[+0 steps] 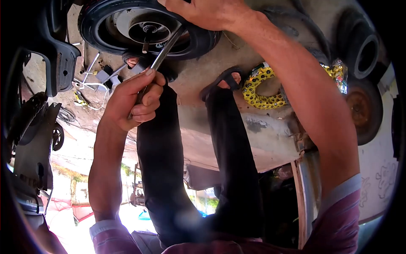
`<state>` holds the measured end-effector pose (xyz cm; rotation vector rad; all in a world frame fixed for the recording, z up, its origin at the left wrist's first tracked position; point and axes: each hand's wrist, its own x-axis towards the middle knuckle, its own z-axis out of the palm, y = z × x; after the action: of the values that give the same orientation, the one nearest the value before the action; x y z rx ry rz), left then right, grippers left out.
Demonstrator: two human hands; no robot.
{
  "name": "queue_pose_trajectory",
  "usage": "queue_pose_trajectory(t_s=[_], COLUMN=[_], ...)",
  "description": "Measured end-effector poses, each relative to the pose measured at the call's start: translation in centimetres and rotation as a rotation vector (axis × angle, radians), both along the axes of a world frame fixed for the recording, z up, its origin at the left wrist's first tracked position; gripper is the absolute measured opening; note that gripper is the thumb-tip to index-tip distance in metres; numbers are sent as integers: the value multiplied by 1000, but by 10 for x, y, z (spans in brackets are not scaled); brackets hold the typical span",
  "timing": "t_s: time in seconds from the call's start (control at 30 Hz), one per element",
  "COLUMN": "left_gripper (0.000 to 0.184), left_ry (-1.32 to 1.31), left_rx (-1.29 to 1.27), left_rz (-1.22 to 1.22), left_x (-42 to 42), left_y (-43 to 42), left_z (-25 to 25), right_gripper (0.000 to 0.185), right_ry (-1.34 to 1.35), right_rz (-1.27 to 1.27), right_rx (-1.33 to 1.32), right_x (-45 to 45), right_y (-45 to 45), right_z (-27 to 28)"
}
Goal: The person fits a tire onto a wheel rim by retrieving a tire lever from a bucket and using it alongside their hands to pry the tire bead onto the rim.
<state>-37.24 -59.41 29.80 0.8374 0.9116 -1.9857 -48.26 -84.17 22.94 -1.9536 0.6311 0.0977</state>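
Note:
A black-tired wheel [102, 39] with a pale hub lies at the top of the view, in front of my feet. My left hand [139, 97] is closed around a metal tire lever [165, 51], thumb along its shaft. The lever slants up to the right, and its far end meets the wheel near the rim's edge. At the top edge my right hand [207, 13] is on the tire's right side, with its fingers bent over the tire and partly cut off by the frame. A short axle-like piece [145, 45] sticks out of the hub.
Several tools and metal parts [112, 76] lie on the ground at left, beside a white cord [99, 86]. A yellow-wrapped ring [258, 99] lies beside my right foot [228, 80]. Black tires [366, 53] and a rusty wheel [359, 108] stand at right. Dark vehicle parts [57, 63] rise at left.

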Motion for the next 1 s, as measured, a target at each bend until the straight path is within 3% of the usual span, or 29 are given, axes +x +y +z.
queue_pose_trajectory(t_s=[0.03, 0.17, 0.27, 0.4, 0.57, 0.7, 1.0], left_gripper=[31, 30, 29, 29, 25, 25, 31], left_ry=[2, 82, 111, 2, -123, -141, -178], left_rx=[0, 42, 69, 191, 251, 269, 441], left_rz=[6, 78, 132, 103, 13, 1, 64], left_x=[1, -2, -12, -46, -82, -111, -147], left_y=[0, -1, -8, -35, -64, -86, -126], left_z=[2, 5, 7, 17, 20, 17, 17], right_gripper=[63, 68, 63, 60, 61, 58, 55], right_ry=[212, 170, 137, 50, 147, -42, -74], right_rz=[3, -253, -166, -239, -168, -173, -123], right_rx=[32, -84, 93, 67, 81, 188, 198], right_x=[12, 23, 24, 7, -9, -23, -32], right_y=[3, 29, 12, 3, -18, -29, -44], right_z=[19, 30, 11, -4, -9, -28, -36])
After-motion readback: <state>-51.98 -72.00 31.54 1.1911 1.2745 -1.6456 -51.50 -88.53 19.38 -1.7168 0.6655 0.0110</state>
